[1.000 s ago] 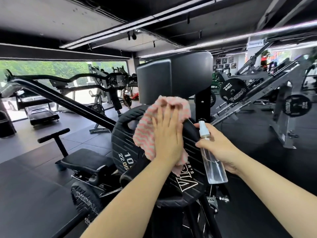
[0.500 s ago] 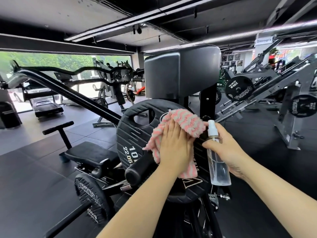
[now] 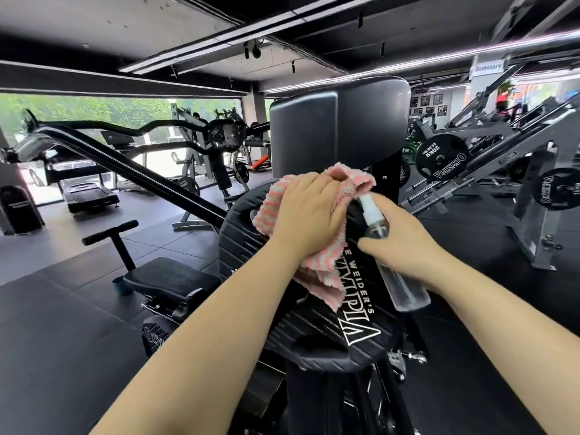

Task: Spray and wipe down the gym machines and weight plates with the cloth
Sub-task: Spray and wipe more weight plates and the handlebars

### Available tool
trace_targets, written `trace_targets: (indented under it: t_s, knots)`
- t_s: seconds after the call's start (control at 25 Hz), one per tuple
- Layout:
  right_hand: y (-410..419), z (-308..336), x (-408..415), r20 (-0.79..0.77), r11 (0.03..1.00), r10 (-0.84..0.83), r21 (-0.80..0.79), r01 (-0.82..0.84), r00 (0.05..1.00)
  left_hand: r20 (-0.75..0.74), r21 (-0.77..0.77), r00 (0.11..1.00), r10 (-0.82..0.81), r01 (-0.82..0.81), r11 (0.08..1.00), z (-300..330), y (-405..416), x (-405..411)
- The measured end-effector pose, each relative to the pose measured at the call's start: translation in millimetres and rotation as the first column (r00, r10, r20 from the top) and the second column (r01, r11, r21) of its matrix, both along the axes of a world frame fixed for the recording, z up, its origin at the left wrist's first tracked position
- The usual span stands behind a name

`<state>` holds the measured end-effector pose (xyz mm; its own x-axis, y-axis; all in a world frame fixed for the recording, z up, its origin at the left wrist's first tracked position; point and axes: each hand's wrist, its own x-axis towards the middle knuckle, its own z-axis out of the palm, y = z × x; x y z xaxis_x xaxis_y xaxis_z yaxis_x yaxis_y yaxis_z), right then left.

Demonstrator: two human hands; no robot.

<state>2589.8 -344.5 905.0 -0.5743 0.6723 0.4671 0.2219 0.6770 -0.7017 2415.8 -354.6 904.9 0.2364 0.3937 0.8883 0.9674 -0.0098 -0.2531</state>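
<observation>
My left hand [image 3: 309,211] presses the pink striped cloth [image 3: 317,271] flat-fingered against the black weight plate [image 3: 317,328], having swept from its middle up toward the rim at 12 o'clock over the past second. At 3 o'clock, my right hand [image 3: 405,246], fingers curled round it, still holds the clear spray bottle [image 3: 405,290]. I judge the plate's upper face nearly wiped; its lower lettering remains.
</observation>
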Motion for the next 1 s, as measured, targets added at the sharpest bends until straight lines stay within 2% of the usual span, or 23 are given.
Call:
trace_targets:
  t_s: [0.08,0.28,0.48,0.6,0.68,0.76,0.84,0.88,0.92,1.0]
  knots:
    - [-3.2,8.2,-9.8,-0.017,1.000,0.013,0.022,-0.013,1.000,-0.012,0.036,0.999,-0.051,0.051,0.998,-3.9,0.1,-5.3]
    - [-6.0,-4.3,-4.3,-0.078,0.997,0.051,-0.061,-0.056,0.996,-0.063,0.102,0.986,-0.152,0.158,0.982,-9.8,0.5,-28.4]
    - [0.9,-14.4,-1.2,-0.104,0.991,0.051,-0.118,-0.064,0.993,0.031,0.090,0.998,-0.060,0.057,0.994,-14.7,-2.1,-56.6]
    - [-0.3,-16.5,0.5,-0.120,0.991,0.069,-0.106,-0.082,0.990,0.118,0.056,0.993,0.017,-0.024,0.998,-12.2,-10.3,-65.4]
    - [-3.5,-17.0,0.4,-0.118,0.991,0.076,-0.102,-0.088,0.990,0.230,-0.017,0.970,0.082,-0.081,0.997,-11.5,-20.1,-76.3]
    - [-4.5,-18.8,1.5,-0.091,0.994,0.069,-0.075,-0.076,0.993,0.389,-0.188,0.895,0.220,-0.157,0.970,-12.5,-34.3,-97.0]
    - [-4.6,-17.2,2.2,-0.030,0.998,0.051,-0.031,-0.052,0.998,0.553,-0.305,0.767,0.325,-0.177,0.936,-9.4,-55.8,-110.4]
    - [-3.6,-13.3,0.7,0.020,1.000,0.029,0.011,-0.029,0.999,0.634,-0.281,0.713,0.300,-0.148,0.948,-4.2,-63.7,-109.2]
    - [-0.8,-6.6,-3.8,0.081,0.997,-0.005,0.077,-0.001,0.997,0.707,-0.194,0.680,0.196,-0.080,0.978,4.5,-66.7,-101.4]
    - [3.6,11.9,-19.3,0.159,0.973,-0.054,0.228,0.017,0.986,0.704,0.006,0.705,-0.087,0.117,0.993,23.9,-57.1,-77.1]
